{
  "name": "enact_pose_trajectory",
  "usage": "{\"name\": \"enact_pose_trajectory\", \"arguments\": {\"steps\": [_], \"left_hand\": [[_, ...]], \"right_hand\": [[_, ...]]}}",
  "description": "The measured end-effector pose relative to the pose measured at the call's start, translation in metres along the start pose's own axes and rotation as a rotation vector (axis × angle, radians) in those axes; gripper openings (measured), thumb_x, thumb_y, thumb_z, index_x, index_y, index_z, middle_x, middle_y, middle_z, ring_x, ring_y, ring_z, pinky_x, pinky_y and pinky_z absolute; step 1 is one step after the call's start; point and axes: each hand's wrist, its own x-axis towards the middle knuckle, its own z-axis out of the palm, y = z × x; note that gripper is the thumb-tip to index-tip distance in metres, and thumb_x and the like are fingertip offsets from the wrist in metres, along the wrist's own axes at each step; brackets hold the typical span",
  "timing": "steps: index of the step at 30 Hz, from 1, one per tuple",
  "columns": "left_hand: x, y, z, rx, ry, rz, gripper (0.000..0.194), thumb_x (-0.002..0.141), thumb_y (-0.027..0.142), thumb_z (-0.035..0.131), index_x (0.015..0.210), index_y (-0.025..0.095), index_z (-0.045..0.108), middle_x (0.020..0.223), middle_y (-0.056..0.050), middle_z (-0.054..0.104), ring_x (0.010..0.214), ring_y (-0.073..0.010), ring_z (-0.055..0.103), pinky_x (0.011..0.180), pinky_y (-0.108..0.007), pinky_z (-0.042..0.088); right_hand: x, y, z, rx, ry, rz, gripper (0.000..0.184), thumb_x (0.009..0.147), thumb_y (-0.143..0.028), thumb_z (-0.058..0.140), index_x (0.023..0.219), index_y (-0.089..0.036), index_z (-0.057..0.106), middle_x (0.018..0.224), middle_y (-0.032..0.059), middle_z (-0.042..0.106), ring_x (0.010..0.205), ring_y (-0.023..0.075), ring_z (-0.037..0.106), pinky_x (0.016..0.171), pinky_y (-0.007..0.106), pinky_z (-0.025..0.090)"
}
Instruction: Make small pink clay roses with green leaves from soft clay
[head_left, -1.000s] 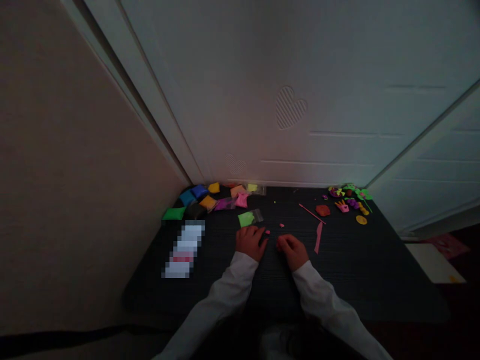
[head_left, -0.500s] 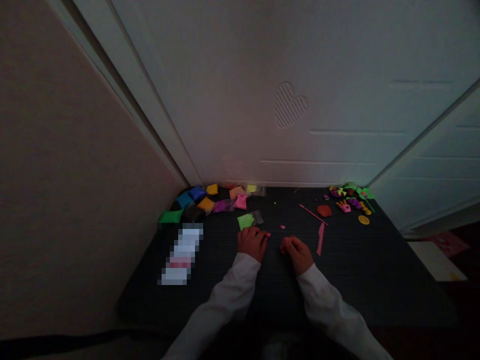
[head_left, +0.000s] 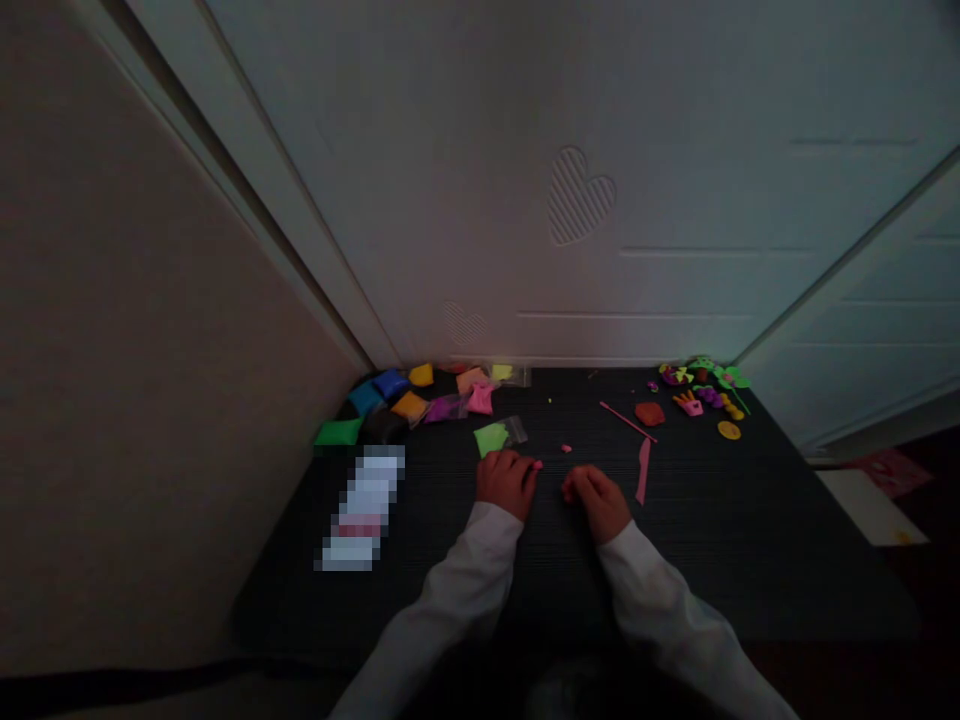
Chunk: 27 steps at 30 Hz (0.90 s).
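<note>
My left hand (head_left: pixel 507 484) rests low over the dark table, its fingers closed together. A small lump of pink clay (head_left: pixel 538 465) sticks out at the tips of its thumb and forefinger. To the right, my right hand (head_left: pixel 598 500) is curled with thumb against fingers; whatever lies inside is hidden. Between and beyond both hands lies another bit of pink clay (head_left: pixel 566 449). A bag of light green clay (head_left: pixel 491 438) is just past my left knuckles. Right of my right hand are a pink plastic knife (head_left: pixel 643 472) and a thin pink stick tool (head_left: pixel 627 422).
Several coloured clay packets, among them a green one (head_left: pixel 339 433) and a blue one (head_left: pixel 391 383), line the back left. A blurred white strip (head_left: pixel 363 510) lies at left. A red clay piece (head_left: pixel 650 413), yellow disc (head_left: pixel 729 430) and small clay figures sit back right. A white door (head_left: pixel 450 200) stands behind.
The pink lump, earlier just beyond my left fingers, now sits against their tips. My right hand has shifted slightly right, away from the left, still curled. The view has moved a little.
</note>
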Motion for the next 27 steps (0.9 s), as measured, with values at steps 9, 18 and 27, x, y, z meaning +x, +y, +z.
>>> {"name": "enact_pose_trajectory", "arguments": {"steps": [9, 18, 27], "left_hand": [[-0.0001, 0.0001, -0.0051, -0.034, -0.012, 0.046, 0.022, 0.077, 0.032, 0.044, 0.084, 0.02, 0.061, 0.081, -0.006, 0.057, 0.081, -0.0184, 0.045, 0.073, -0.032, 0.034], [-0.0005, -0.0022, -0.0035, -0.042, -0.01, 0.06, 0.022, 0.077, 0.031, 0.044, 0.084, 0.02, 0.061, 0.08, -0.005, 0.058, 0.081, -0.0187, 0.045, 0.074, -0.033, 0.034], [-0.001, -0.002, -0.0022, -0.034, -0.006, 0.071, 0.025, 0.077, 0.033, 0.044, 0.092, 0.02, 0.059, 0.083, -0.006, 0.057, 0.083, -0.0196, 0.045, 0.074, -0.033, 0.035]], "right_hand": [[-0.0002, 0.0015, 0.0019, 0.033, 0.01, 0.006, 0.025, 0.064, -0.039, 0.058, 0.08, -0.02, 0.053, 0.06, -0.0028, 0.051, 0.056, 0.0102, 0.048, 0.055, 0.024, 0.038], [0.0011, 0.0033, -0.0011, 0.027, 0.003, -0.011, 0.027, 0.072, -0.041, 0.047, 0.06, -0.018, 0.053, 0.055, -0.0014, 0.05, 0.054, 0.0102, 0.047, 0.055, 0.024, 0.038], [-0.0014, 0.0012, 0.0006, 0.02, -0.017, 0.008, 0.021, 0.07, -0.036, 0.052, 0.081, -0.02, 0.056, 0.063, -0.0012, 0.054, 0.056, 0.0104, 0.049, 0.057, 0.025, 0.039]]}}
